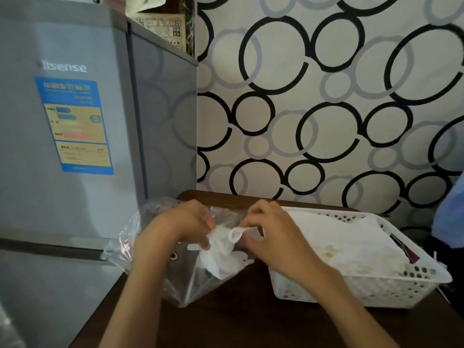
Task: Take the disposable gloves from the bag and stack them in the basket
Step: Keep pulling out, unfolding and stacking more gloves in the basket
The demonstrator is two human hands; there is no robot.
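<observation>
A clear plastic bag lies on the dark wooden table, left of centre. A crumpled bunch of thin white disposable gloves sticks out of its mouth. My left hand grips the bunch at the bag's opening. My right hand pinches a loop of one glove just to the right. A white perforated basket stands to the right, with a pile of white gloves lying in it.
A grey fridge stands close on the left, against the table's edge. A wall with black and grey circles rises behind the table. Something blue shows at the right edge.
</observation>
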